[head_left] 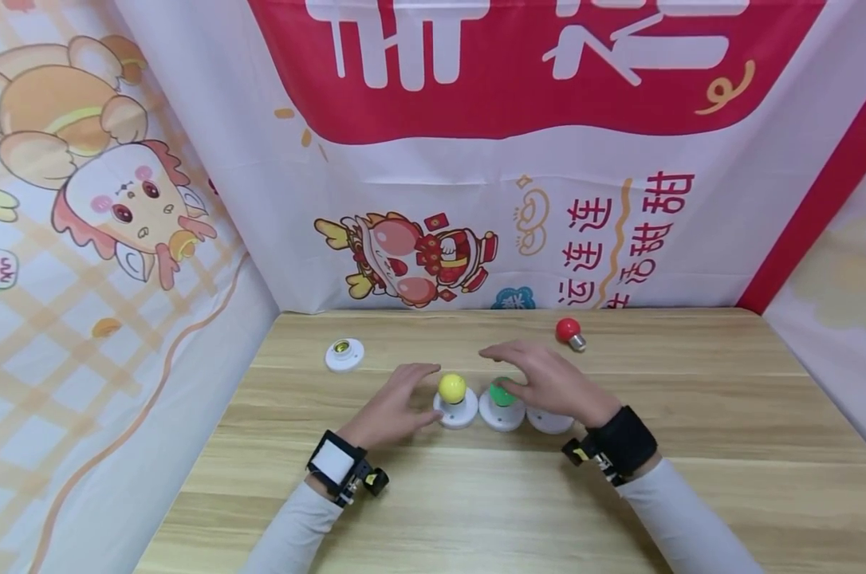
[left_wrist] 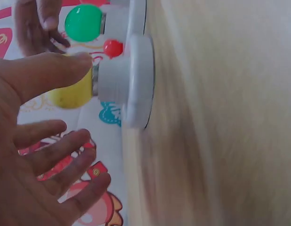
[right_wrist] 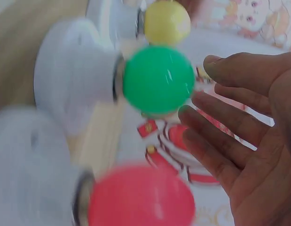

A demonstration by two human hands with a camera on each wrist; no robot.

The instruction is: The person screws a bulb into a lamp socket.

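A yellow bulb (head_left: 452, 388) and a green bulb (head_left: 501, 396) stand upright in white round lamp holders, side by side. Right of them is a third holder (head_left: 550, 423); its red bulb (right_wrist: 141, 197) shows in the right wrist view, while my right hand covers it in the head view. My left hand (head_left: 395, 409) is spread beside the yellow bulb, its thumb overlapping that bulb in the left wrist view. Over the green bulb and third holder, my right hand (head_left: 556, 384) has its fingers extended, with nothing in its grasp.
Another red bulb (head_left: 568, 330) lies loose near the table's back edge. At the back left sits a white lamp holder (head_left: 344, 355) without a bulb. Printed cloth (head_left: 419, 183) hangs behind and beside the wooden table (head_left: 462, 510).
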